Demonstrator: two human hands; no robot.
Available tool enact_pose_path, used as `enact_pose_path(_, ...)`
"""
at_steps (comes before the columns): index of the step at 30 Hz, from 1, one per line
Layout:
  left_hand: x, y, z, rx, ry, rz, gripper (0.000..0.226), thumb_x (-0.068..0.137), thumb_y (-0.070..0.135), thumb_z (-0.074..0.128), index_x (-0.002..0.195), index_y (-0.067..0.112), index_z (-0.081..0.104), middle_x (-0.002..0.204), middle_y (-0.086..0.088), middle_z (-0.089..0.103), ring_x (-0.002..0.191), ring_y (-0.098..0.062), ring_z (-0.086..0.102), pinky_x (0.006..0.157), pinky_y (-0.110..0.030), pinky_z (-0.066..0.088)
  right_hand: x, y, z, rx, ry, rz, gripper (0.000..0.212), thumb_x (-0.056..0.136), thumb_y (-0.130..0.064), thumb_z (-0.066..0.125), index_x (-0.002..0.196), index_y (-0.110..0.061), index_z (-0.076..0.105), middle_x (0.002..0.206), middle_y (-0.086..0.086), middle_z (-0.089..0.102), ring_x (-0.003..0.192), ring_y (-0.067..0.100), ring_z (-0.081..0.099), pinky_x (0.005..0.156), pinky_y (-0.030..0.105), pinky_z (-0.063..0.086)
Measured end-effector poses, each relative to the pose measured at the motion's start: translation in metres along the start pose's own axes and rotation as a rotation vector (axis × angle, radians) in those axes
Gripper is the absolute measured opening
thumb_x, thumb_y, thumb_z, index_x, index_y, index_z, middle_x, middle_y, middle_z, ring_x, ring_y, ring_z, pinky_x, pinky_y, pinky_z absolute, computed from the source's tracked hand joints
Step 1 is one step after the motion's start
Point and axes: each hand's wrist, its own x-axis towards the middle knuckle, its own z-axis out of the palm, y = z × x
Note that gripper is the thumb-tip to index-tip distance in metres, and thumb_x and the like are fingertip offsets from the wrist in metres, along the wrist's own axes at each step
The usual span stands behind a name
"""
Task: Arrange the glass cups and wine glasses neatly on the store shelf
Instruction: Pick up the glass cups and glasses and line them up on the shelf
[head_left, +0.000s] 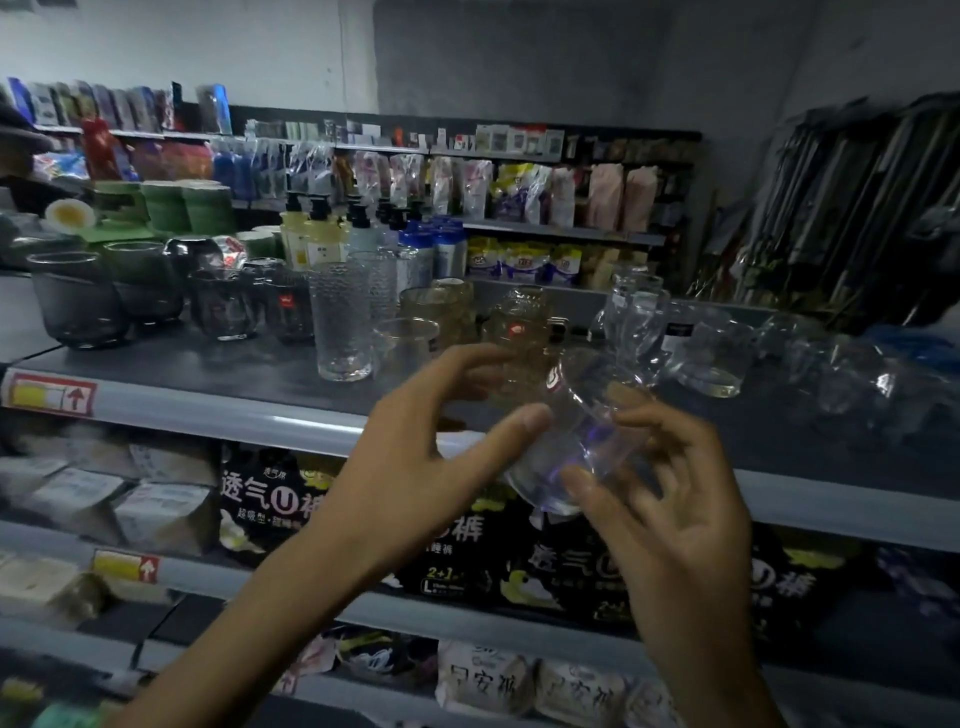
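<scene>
Holding a clear glass cup (576, 431) tilted in the air, just in front of the grey shelf (208, 374) edge, rim toward the shelf, base toward the person. Right hand (675, 499) grips it low, thumb on the base side, fingers spread and curled behind the glass. Left hand (415, 457) has its thumb tip touching the cup wall, other fingers spread and loosely bent above, apart from the glass as far as the blur shows.

Shelf top is dark grey with a paler front lip and a red-yellow price tag (49, 395) at the left. On it, left to right: smoky dark tumblers (78, 306), a tall dimpled glass (340, 322), amber mugs (436, 306), a jar mug with a red label (519, 322), stemmed glasses (631, 322) and clear cups (711, 358). Lower tier carries black packs with Chinese print (270, 499). Behind is another aisle rack with pump bottles (311, 234) and bagged goods, then a grey wall. Room is dim.

Far right glassware is smeared by motion blur, count unclear. Dark hanging items (857, 208) at the right can't be identified. Jar mug is partly hidden behind the left fingers. Both forearms are cut off at the bottom edge
</scene>
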Motion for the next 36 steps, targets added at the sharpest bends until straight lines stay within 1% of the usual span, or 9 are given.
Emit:
enact_pose_path(5,0.002,0.049,0.043,-0.073,-0.201,0.042,0.067,0.074,0.069,0.073,0.136,0.052,0.053,0.125,0.037,0.061,0.113,0.017,0.058,0.087,-0.012,0.054,-0.011,-0.016,-0.039,-0.051,0.008,0.067,0.067,0.074,-0.025,0.078,0.124,-0.064,0.056,0.139,-0.024,0.061,0.125,-0.004,0.060,0.084,0.013,0.056)
enact_pose_path(9,0.012,0.073,0.099,-0.113,-0.204,0.044,0.059,0.073,0.057,0.081,0.127,0.049,0.057,0.117,0.036,0.066,0.108,0.020,0.059,0.085,0.000,0.044,-0.003,-0.020,-0.089,-0.185,0.052,0.017,0.079,0.080,-0.029,0.077,0.138,-0.070,0.040,0.147,-0.027,0.055,0.135,-0.003,0.052,0.098,0.016,0.052)
enact_pose_path(13,0.024,0.094,0.153,-0.318,-0.221,-0.045,0.063,0.075,0.055,0.087,0.131,0.038,0.064,0.121,0.024,0.071,0.113,0.004,0.066,0.096,-0.024,0.056,0.008,-0.014,-0.148,-0.256,0.133,0.002,0.089,0.076,-0.035,0.081,0.150,-0.052,0.035,0.148,-0.020,0.056,0.138,0.001,0.052,0.107,0.030,0.050)
enact_pose_path(16,0.036,0.108,0.192,-0.484,-0.204,-0.128,0.051,0.078,0.043,0.083,0.124,0.028,0.070,0.116,0.008,0.077,0.111,-0.010,0.072,0.101,-0.044,0.056,0.024,-0.010,-0.185,-0.238,0.122,0.055,0.085,0.075,-0.033,0.094,0.141,-0.055,0.046,0.138,-0.027,0.061,0.127,-0.003,0.060,0.096,0.024,0.054)
enact_pose_path(19,0.047,0.118,0.226,-0.592,-0.202,-0.149,0.037,0.083,0.038,0.079,0.118,0.030,0.071,0.113,0.007,0.078,0.109,-0.011,0.074,0.098,-0.040,0.058,0.040,0.004,-0.215,-0.166,0.107,0.076,0.073,0.076,-0.003,0.089,0.126,-0.046,0.059,0.115,-0.025,0.073,0.103,-0.002,0.071,0.075,0.012,0.056)
enact_pose_path(22,0.068,0.118,0.255,-0.641,-0.317,-0.175,0.032,0.085,0.060,0.070,0.114,0.047,0.073,0.113,0.014,0.077,0.105,-0.006,0.073,0.082,-0.025,0.059,0.056,0.023,-0.238,-0.229,0.246,-0.030,0.074,0.065,-0.030,0.091,0.132,-0.037,0.060,0.118,-0.019,0.073,0.106,0.004,0.072,0.079,0.018,0.058)
enact_pose_path(26,0.100,0.084,0.291,-0.469,-0.099,-0.333,0.039,0.089,0.052,0.074,0.122,0.031,0.068,0.112,0.000,0.076,0.101,-0.017,0.074,0.090,-0.039,0.061,0.083,0.057,-0.266,-0.440,0.391,-0.239,0.079,0.074,-0.042,0.088,0.142,-0.023,0.054,0.134,-0.015,0.065,0.122,0.010,0.065,0.098,0.035,0.056)
enact_pose_path(32,0.164,0.029,0.318,-0.006,-0.121,-0.457,0.123,0.036,0.078,0.084,0.136,0.016,0.048,0.128,-0.005,0.066,0.114,-0.025,0.068,0.100,-0.050,0.056,0.113,0.086,-0.291,-0.638,0.465,-0.367,0.079,0.080,-0.035,0.089,0.142,-0.001,0.055,0.134,0.017,0.064,0.123,0.029,0.062,0.104,0.033,0.051)
enact_pose_path(36,0.192,0.022,0.338,0.179,-0.058,-0.494,0.136,0.031,0.081,0.081,0.143,0.012,0.045,0.139,-0.010,0.057,0.124,-0.032,0.059,0.104,-0.053,0.051,0.116,0.100,-0.297,-0.643,0.486,-0.418,0.077,0.078,-0.028,0.091,0.138,0.006,0.057,0.134,0.020,0.062,0.125,0.026,0.059,0.108,0.027,0.047)
